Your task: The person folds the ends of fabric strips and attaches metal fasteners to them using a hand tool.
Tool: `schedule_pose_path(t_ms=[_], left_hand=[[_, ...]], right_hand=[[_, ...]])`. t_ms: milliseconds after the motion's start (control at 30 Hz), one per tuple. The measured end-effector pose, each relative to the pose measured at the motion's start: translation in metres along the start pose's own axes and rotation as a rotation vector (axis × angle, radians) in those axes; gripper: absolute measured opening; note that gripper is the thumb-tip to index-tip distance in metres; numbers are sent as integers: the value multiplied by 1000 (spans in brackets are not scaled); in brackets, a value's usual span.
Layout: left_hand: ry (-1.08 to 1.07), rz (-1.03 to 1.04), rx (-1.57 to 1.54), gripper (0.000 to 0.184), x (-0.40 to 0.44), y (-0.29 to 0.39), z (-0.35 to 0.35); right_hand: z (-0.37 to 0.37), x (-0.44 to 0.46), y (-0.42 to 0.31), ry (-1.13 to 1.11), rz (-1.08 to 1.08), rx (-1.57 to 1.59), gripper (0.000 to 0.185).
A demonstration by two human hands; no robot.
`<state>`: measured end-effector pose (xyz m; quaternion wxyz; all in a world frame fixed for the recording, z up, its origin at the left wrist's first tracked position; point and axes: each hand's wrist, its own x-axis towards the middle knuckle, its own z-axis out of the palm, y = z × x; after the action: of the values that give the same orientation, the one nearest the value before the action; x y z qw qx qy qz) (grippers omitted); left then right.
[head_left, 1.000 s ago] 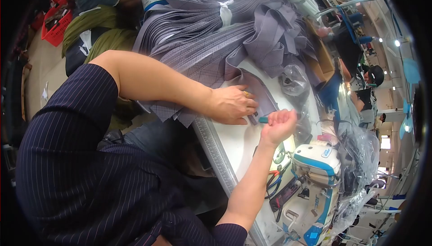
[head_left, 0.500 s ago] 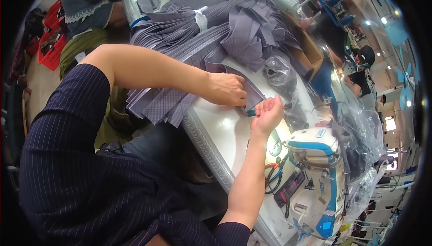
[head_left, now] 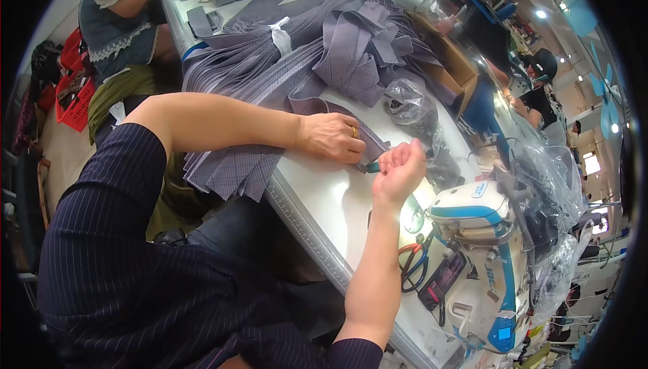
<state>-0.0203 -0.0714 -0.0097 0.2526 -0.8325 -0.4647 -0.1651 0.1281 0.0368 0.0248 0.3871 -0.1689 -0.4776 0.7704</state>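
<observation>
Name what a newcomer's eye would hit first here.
Probably the big heap of grey checked strips at the top centre of the white table, gathered partway by a white tie. Next, likely the white-and-blue sewing machine at lower right. Then the hands close together mid-picture: left hand near the cloth, right hand gripping a small green object.

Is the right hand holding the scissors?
No, the scissors lie on the table beside the sewing machine, while the right hand grips a green tool.
</observation>
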Motion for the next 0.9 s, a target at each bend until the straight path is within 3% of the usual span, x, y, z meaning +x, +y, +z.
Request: schedule_pose_path(t_ms=[800, 900], left_hand=[[38, 55, -118, 12, -1, -3, 9], [13, 55, -99, 12, 1, -3, 4]], right_hand=[[14, 9, 31, -3, -92, -169, 40], [8, 6, 26, -31, -77, -76, 40]])
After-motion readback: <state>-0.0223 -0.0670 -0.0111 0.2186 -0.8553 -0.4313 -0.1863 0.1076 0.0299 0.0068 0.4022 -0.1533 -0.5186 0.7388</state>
